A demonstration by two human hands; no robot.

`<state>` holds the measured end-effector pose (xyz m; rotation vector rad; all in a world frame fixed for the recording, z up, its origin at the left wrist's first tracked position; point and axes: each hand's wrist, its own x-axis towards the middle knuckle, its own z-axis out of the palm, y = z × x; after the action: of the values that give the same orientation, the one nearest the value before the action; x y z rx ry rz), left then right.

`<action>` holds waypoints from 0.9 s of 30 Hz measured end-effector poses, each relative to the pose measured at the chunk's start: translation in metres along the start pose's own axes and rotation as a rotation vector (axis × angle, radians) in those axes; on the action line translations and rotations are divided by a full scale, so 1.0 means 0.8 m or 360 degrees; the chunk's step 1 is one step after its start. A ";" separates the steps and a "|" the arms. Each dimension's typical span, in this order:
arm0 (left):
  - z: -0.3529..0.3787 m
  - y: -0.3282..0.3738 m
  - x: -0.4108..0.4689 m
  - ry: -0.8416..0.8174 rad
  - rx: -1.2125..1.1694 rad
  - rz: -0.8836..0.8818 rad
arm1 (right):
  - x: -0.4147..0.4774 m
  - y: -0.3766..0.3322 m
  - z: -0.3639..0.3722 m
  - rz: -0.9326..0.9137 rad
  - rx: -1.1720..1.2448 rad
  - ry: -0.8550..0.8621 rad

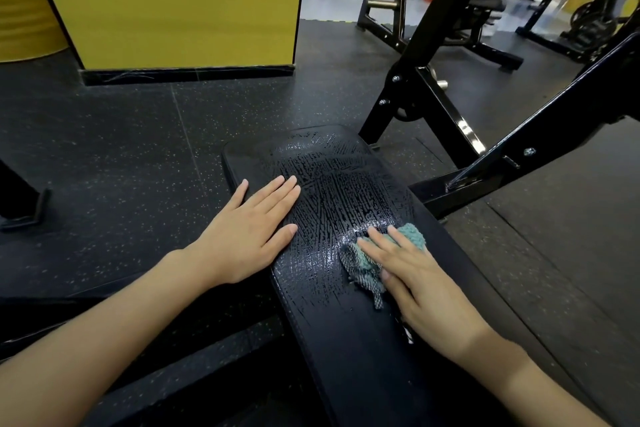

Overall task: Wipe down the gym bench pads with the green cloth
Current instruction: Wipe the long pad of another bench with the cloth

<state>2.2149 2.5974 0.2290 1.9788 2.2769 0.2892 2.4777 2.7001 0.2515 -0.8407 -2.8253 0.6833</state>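
Note:
A black bench pad (329, 184) runs from the bottom middle up to the centre, its far half shining with wet streaks. My right hand (419, 284) presses flat on a crumpled green cloth (367, 263) near the pad's right edge; cloth shows beyond the fingertips and to the left of the hand. My left hand (252, 229) lies flat and open on the pad's left edge, fingers together, holding nothing.
A black steel rack frame (446, 114) stands right behind the pad's far end, with a slanted beam (554, 121) at the right. A yellow wall panel (166, 3) rises at the back left. Speckled black rubber floor (121, 156) surrounds the bench. More gym machines stand far right.

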 end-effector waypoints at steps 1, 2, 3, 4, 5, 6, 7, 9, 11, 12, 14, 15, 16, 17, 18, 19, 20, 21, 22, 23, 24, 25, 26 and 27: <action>0.000 0.000 0.000 0.0002 -0.0004 -0.0002 | 0.009 0.003 -0.002 0.0003 0.0003 0.0019; 0.000 0.000 -0.001 0.0000 -0.0008 -0.0005 | 0.020 0.006 -0.003 0.0009 -0.0005 0.0043; 0.000 0.000 -0.001 -0.0004 -0.0012 -0.0008 | 0.032 0.011 -0.004 0.0018 -0.0019 0.0067; 0.000 0.000 -0.001 -0.0007 -0.0015 -0.0010 | 0.045 0.016 -0.006 0.0035 -0.0031 0.0085; -0.001 0.000 -0.001 -0.0010 -0.0018 -0.0012 | 0.059 0.021 -0.008 0.0060 -0.0041 0.0093; -0.001 0.000 -0.001 -0.0013 -0.0021 -0.0015 | 0.072 0.026 -0.010 0.0086 -0.0052 0.0096; -0.001 0.001 0.000 -0.0014 -0.0023 -0.0017 | 0.084 0.029 -0.012 0.0108 -0.0059 0.0098; -0.001 0.001 0.000 -0.0020 -0.0024 -0.0022 | 0.102 0.034 -0.016 0.0155 -0.0046 0.0102; -0.002 0.002 0.000 -0.0027 -0.0017 -0.0027 | 0.107 0.035 -0.017 0.0179 -0.0039 0.0109; -0.002 0.002 0.000 -0.0030 -0.0012 -0.0030 | 0.106 0.035 -0.016 0.0179 -0.0040 0.0114; -0.002 0.002 -0.001 -0.0036 -0.0007 -0.0035 | 0.095 0.034 -0.013 0.0178 -0.0039 0.0127; -0.002 0.002 0.000 -0.0038 -0.0007 -0.0037 | 0.087 0.033 -0.013 0.0176 -0.0034 0.0135; -0.002 0.002 -0.001 -0.0040 -0.0007 -0.0036 | 0.076 0.032 -0.012 0.0170 -0.0023 0.0146; -0.002 0.002 -0.001 -0.0040 -0.0007 -0.0034 | 0.064 0.032 -0.011 0.0158 -0.0005 0.0158; -0.002 0.001 -0.001 -0.0040 -0.0007 -0.0031 | 0.050 0.030 -0.010 0.0142 0.0015 0.0165; -0.002 0.001 -0.001 -0.0039 -0.0005 -0.0029 | 0.036 0.029 -0.010 0.0126 0.0029 0.0164; -0.002 0.001 -0.002 -0.0037 -0.0003 -0.0027 | 0.022 0.029 -0.009 0.0114 0.0032 0.0152; -0.002 0.001 -0.002 -0.0033 -0.0003 -0.0026 | 0.008 0.029 -0.008 0.0109 0.0026 0.0135; -0.002 0.000 -0.002 -0.0028 -0.0005 -0.0025 | -0.002 0.029 -0.007 0.0108 0.0019 0.0118; -0.002 0.001 -0.002 -0.0023 -0.0013 -0.0024 | -0.010 0.029 -0.007 0.0108 0.0012 0.0106; -0.002 0.001 -0.002 -0.0019 -0.0020 -0.0025 | -0.013 0.030 -0.007 0.0108 0.0013 0.0101; -0.001 0.001 -0.002 -0.0019 -0.0021 -0.0024 | -0.013 0.030 -0.009 0.0106 0.0022 0.0104; -0.001 0.000 -0.001 -0.0019 -0.0018 -0.0022 | -0.010 0.032 -0.011 0.0103 0.0032 0.0115; 0.000 -0.001 -0.001 -0.0015 -0.0018 -0.0016 | -0.003 0.034 -0.013 0.0102 0.0039 0.0132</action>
<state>2.2143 2.5966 0.2287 1.9585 2.2740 0.2906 2.4958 2.7230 0.2485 -0.9369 -2.7220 0.6737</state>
